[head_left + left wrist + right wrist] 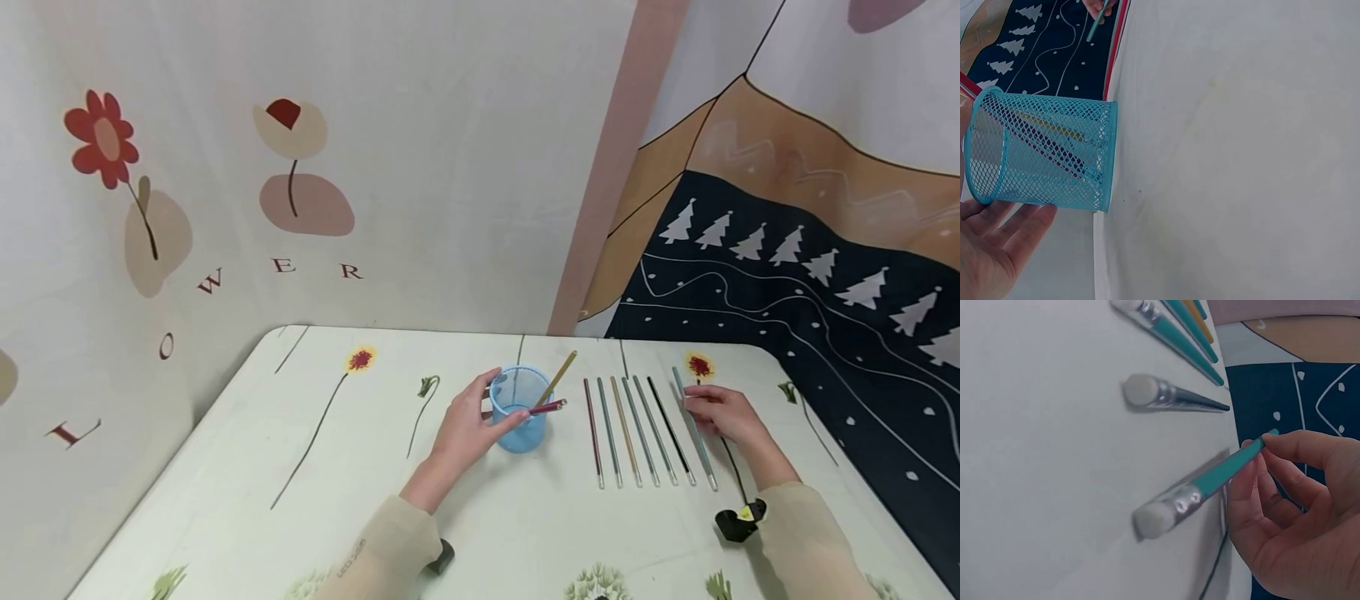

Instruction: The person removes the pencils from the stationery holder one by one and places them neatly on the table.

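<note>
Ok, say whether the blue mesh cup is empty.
Not empty: in the blue mesh cup lean a yellow stick and at least one red stick, jutting past the rim and showing through the mesh.

A pale beige fabric sleeve (390, 533) covers the left forearm, with small dark lettering (351, 557) along it, too tiny to read surely. A matching beige sleeve (806, 529) covers the right. Below the bare left hand (467, 423) shows a small black device (442, 557); below the bare right hand (733, 418), a black device with a yellow patch (747, 513).
</note>
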`<control>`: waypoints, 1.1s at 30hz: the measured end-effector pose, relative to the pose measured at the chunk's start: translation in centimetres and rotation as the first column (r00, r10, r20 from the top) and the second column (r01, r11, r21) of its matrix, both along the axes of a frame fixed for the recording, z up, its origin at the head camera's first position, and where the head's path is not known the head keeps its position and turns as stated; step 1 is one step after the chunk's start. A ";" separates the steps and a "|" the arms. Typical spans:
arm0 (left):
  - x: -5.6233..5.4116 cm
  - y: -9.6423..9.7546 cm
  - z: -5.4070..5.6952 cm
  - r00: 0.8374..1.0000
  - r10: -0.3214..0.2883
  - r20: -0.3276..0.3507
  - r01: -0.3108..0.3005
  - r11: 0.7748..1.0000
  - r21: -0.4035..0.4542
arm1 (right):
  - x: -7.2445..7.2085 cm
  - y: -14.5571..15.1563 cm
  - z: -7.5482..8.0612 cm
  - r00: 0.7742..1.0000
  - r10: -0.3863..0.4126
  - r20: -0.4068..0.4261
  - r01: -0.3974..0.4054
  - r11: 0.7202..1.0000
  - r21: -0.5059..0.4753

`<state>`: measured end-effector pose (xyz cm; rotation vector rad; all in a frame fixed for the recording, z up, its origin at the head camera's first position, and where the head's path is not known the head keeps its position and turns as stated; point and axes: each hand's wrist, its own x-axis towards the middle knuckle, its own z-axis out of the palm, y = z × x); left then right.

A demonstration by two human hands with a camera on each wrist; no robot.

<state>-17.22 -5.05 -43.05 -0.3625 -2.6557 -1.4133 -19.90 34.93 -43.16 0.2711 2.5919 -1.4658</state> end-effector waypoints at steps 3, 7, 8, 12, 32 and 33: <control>0.0 0.0 0.0 1.000 -0.004 -0.002 0.004 1.000 -0.001 | -0.1 0.0 -0.4 1.000 -0.006 0.008 0.006 1.000 -0.017; 0.1 0.0 -0.2 1.000 -0.007 0.006 0.007 1.000 0.001 | -0.2 0.1 -0.8 1.000 -0.011 0.016 0.012 0.999 -0.035; 0.1 0.0 -0.1 1.000 -0.008 0.006 0.008 1.000 -0.001 | -0.3 0.1 -0.8 1.000 -0.010 0.014 0.010 1.000 -0.028; 0.1 0.0 -0.1 1.000 -0.004 0.003 0.004 1.000 -0.006 | -0.5 -0.1 -0.8 1.000 -0.016 0.001 0.016 1.000 0.013; 0.0 0.1 0.1 1.000 0.000 0.003 0.000 1.000 0.007 | -1.1 -1.0 -0.6 0.997 -0.071 0.024 0.068 0.994 0.081; 0.0 0.1 0.1 1.000 -0.001 0.004 0.001 1.000 0.007 | -1.0 -1.0 -0.7 0.997 -0.075 0.024 0.072 0.994 0.084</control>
